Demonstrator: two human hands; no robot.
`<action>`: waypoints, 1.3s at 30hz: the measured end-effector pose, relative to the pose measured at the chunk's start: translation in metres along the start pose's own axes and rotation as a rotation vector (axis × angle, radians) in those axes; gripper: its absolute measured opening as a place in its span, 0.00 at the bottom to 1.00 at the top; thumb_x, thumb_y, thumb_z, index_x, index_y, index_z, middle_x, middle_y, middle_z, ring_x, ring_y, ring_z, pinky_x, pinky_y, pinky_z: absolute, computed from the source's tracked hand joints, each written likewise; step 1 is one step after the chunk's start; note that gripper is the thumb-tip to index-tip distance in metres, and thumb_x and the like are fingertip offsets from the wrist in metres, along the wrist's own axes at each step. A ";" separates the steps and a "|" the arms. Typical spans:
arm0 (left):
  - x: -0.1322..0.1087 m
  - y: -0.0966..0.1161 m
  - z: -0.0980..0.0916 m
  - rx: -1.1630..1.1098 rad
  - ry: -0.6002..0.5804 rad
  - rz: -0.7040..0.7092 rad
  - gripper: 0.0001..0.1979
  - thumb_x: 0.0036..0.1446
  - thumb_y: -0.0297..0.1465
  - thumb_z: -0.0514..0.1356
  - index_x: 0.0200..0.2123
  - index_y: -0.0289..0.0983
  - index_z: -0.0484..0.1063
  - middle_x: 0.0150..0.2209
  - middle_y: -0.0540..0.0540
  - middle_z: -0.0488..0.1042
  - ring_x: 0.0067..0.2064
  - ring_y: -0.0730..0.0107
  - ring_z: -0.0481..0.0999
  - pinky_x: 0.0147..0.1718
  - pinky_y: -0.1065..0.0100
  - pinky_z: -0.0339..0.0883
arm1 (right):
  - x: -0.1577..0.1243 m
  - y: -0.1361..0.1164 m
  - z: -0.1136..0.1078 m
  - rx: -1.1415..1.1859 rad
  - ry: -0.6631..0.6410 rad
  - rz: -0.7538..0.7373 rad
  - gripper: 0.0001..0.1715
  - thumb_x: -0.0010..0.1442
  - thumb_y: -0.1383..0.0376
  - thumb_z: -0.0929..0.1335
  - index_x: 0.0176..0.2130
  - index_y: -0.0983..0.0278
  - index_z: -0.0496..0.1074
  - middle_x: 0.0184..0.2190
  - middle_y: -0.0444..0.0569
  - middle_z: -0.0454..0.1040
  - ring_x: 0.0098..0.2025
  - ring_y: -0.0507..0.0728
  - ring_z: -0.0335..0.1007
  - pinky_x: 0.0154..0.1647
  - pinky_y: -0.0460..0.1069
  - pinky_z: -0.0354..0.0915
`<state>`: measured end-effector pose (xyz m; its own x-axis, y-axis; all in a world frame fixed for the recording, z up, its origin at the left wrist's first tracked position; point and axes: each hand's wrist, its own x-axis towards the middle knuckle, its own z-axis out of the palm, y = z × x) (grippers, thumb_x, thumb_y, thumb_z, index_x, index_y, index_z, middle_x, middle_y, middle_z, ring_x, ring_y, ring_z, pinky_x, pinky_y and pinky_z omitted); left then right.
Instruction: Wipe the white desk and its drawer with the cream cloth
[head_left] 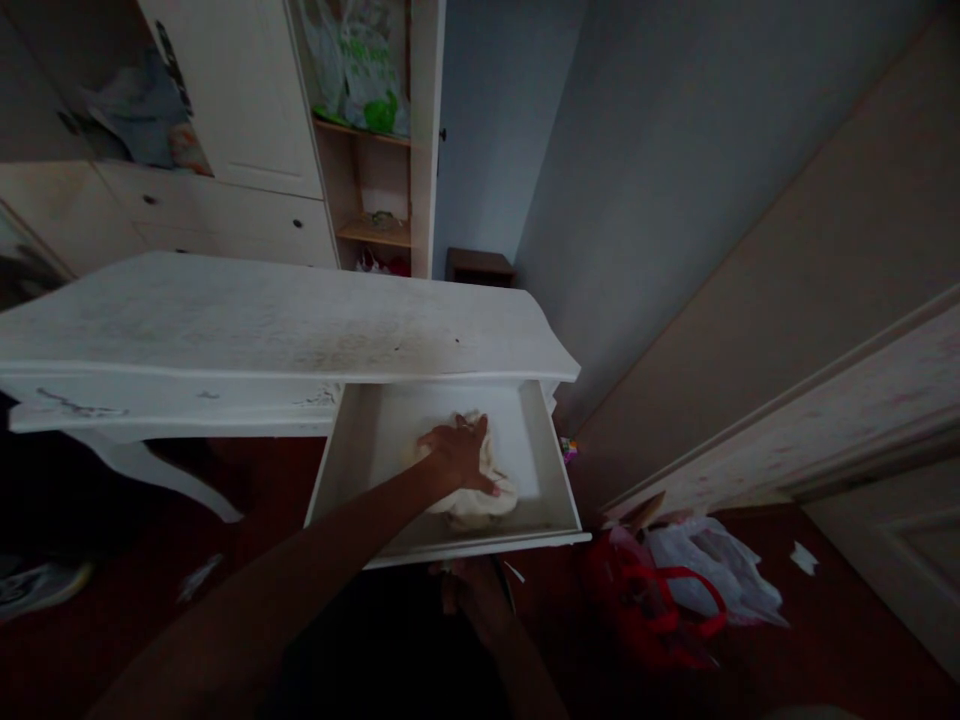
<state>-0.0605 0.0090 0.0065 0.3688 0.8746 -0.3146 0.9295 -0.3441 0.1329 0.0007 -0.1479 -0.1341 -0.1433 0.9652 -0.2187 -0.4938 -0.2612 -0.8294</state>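
A white desk (247, 310) has one drawer (352, 450) pulled out towards me. Inside the drawer lies a crumpled cream cloth (495, 485). My left hand (456, 455) reaches in from the lower left and grips the cloth from above, pressing it to the drawer bottom; the thumb and fingers are spread across it, and the cloth bunches around them. Just below the drawer's front edge is my right hand (474, 590), with its fingers curled. It is dark there, and what those fingers hold, if anything, cannot be made out.
Dark smudges mark the desktop. Behind stands a white cabinet (247, 100) with open shelves holding plastic bags (367, 65). A red bag (645, 600) and a white plastic bag (712, 565) lie on the red floor at right. A shoe (41, 590) shows at lower left.
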 end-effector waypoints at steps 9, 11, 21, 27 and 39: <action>0.005 0.029 0.027 0.022 0.145 0.195 0.38 0.42 0.36 0.71 0.59 0.40 0.69 0.62 0.27 0.64 0.57 0.30 0.66 0.43 0.32 0.69 | -0.001 -0.001 0.000 -0.026 0.005 0.009 0.23 0.49 0.49 0.75 0.31 0.66 0.77 0.27 0.48 0.78 0.16 0.48 0.64 0.16 0.44 0.56; 0.001 0.032 0.032 0.013 0.201 0.293 0.26 0.47 0.29 0.67 0.52 0.39 0.74 0.59 0.29 0.68 0.56 0.34 0.68 0.42 0.38 0.72 | -0.001 -0.003 0.002 -0.028 0.011 0.010 0.23 0.49 0.48 0.75 0.32 0.66 0.77 0.28 0.49 0.78 0.16 0.48 0.64 0.16 0.44 0.56; -0.009 0.014 -0.047 -0.107 0.252 0.464 0.23 0.50 0.32 0.64 0.52 0.40 0.75 0.51 0.40 0.76 0.50 0.52 0.77 0.46 0.56 0.74 | 0.000 0.010 -0.006 -0.115 0.013 0.015 0.25 0.52 0.44 0.73 0.31 0.65 0.76 0.30 0.49 0.77 0.18 0.49 0.64 0.18 0.47 0.60; -0.008 -0.022 -0.139 -0.302 0.693 0.473 0.26 0.50 0.30 0.63 0.54 0.38 0.73 0.55 0.42 0.75 0.56 0.59 0.73 0.59 0.59 0.65 | 0.002 0.005 -0.008 -0.248 -0.008 0.045 0.18 0.66 0.58 0.68 0.52 0.64 0.70 0.49 0.52 0.73 0.45 0.57 0.74 0.43 0.55 0.73; 0.066 -0.105 -0.130 -0.211 0.891 0.225 0.37 0.59 0.39 0.60 0.68 0.34 0.53 0.72 0.33 0.43 0.71 0.49 0.47 0.66 0.53 0.50 | -0.006 -0.006 -0.003 -0.331 -0.027 0.015 0.18 0.64 0.59 0.69 0.53 0.57 0.71 0.54 0.51 0.72 0.51 0.61 0.71 0.46 0.57 0.72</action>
<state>-0.1351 0.1473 0.0936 0.3160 0.7641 0.5624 0.7845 -0.5438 0.2981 0.0071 -0.1523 -0.1295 -0.1738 0.9594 -0.2221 -0.1867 -0.2536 -0.9491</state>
